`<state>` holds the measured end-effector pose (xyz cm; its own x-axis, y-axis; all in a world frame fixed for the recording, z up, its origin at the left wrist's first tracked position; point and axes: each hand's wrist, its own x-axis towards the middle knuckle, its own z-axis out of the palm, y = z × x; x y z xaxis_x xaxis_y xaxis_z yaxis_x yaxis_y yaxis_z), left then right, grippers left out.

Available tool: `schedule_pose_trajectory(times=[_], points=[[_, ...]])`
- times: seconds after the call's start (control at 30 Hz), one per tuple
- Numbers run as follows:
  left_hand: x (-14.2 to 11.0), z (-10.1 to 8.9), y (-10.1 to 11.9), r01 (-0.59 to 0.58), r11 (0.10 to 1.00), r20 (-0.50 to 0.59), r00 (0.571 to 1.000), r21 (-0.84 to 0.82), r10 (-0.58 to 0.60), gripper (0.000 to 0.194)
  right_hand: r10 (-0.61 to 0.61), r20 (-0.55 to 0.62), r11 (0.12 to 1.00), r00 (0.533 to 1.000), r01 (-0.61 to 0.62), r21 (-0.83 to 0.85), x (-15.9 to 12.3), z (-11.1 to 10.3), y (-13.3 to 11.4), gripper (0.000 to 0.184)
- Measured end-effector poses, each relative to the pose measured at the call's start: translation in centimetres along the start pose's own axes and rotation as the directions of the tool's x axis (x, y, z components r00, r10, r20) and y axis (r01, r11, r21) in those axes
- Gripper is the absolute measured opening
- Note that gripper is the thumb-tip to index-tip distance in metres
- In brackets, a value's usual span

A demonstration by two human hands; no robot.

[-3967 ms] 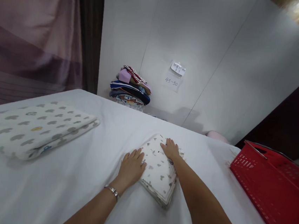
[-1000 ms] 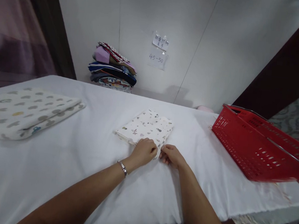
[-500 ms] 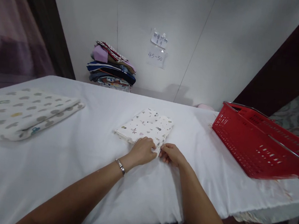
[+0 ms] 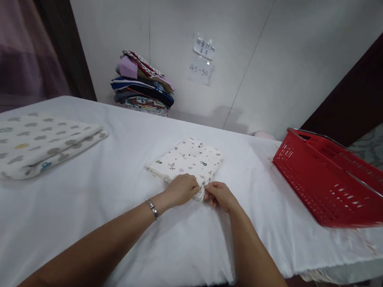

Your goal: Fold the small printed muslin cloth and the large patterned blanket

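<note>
On the counter (image 4: 125, 164), between larger cloth (image 4: 34, 144) and basket (image 4: 306, 179), pinches folded cloth (image 4: 190, 159) at near corner, left hand (image 4: 182, 190) and right hand (image 4: 220, 195) nearly closed; risks skewing layers by uneven tugging.

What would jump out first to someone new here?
The bright red perforated plastic basket, at the white-covered table's right. Then the small folded white patterned cloth at centre, with the left hand and right hand at its near corner.

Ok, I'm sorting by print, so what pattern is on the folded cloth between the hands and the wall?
White cloth with small scattered grey and greenish motifs; head view.
</note>
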<state>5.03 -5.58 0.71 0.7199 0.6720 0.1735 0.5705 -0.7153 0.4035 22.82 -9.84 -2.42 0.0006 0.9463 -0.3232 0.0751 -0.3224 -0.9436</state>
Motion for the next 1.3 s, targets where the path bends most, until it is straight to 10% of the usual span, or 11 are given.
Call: schedule_pose_trajectory(times=[1.3], points=[[-1.0,1.3,0.2,-0.025,0.998,-0.082,0.996,-0.06,0.02,0.021,-0.011,-0.051,0.999,0.999,0.012,0.031,0.3,0.0,0.3,0.021]])
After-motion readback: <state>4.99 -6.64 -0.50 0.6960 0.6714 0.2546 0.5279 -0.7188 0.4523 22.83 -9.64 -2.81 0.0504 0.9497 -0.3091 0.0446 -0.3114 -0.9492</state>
